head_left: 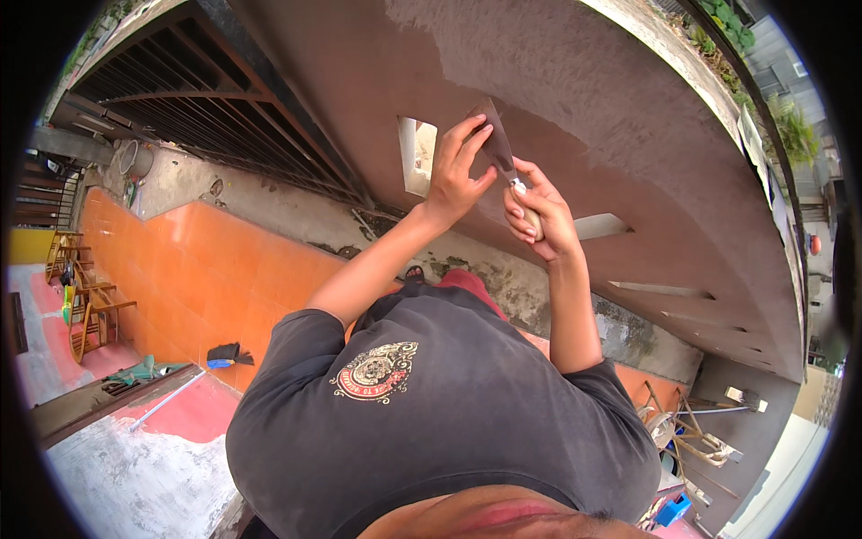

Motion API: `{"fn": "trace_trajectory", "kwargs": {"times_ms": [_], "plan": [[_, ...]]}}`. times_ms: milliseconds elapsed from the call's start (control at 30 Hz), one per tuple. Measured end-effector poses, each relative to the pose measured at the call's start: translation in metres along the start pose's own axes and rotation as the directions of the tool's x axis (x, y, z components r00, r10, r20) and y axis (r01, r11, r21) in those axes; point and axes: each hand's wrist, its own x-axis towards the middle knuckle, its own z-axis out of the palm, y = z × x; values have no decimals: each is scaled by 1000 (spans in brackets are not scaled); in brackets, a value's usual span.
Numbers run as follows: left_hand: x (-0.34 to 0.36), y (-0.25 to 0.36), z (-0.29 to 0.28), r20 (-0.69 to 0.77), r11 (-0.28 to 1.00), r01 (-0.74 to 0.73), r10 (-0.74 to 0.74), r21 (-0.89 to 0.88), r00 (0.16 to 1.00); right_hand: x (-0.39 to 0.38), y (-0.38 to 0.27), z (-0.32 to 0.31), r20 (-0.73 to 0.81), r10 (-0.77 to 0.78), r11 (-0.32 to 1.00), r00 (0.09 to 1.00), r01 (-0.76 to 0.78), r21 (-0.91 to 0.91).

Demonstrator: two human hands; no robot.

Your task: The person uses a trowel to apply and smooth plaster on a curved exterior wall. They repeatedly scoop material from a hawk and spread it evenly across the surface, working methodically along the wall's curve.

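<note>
My right hand (552, 216) is closed round the pale handle of a putty knife (496, 136), its blade pointing up and away from me. Beside the blade is my left hand (454, 184), fingers stretched and apart. Its fingertips meet the blade's left edge, and the thumb is close to the lower part. Both hands are raised in front of a brown wall (377, 63). On the wall, a darker brown area borders a lighter, greyer one along an uneven line.
Slanted openings (416, 157) pierce the wall. A dark barred gate (215, 99) adjoins it at the left. Orange tiles (206, 269) cover a surface behind me. Wooden chairs (90, 305) stand far left, with a dark brush-like object (229, 356) nearer. More wooden furniture (696, 431) is at the right.
</note>
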Motion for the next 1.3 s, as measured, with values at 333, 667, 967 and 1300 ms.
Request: {"fn": "trace_trajectory", "kwargs": {"times_ms": [333, 667, 967, 1300], "plan": [[34, -11, 45, -273, 967, -147, 202, 208, 941, 3, -26, 5, -2, 60, 992, 998, -60, 116], [30, -4, 34, -189, 975, -84, 123, 204, 974, 7, -26, 3, -27, 131, 988, 991, -129, 82], [30, -9, 27, -147, 971, -99, 133, 218, 980, 12, -22, 5, -145, 185, 983, 972, -183, 31], [29, -8, 32, -209, 982, 30, 9, 187, 978, 13, -19, 3, -31, 103, 993, 994, -101, 61]]}}
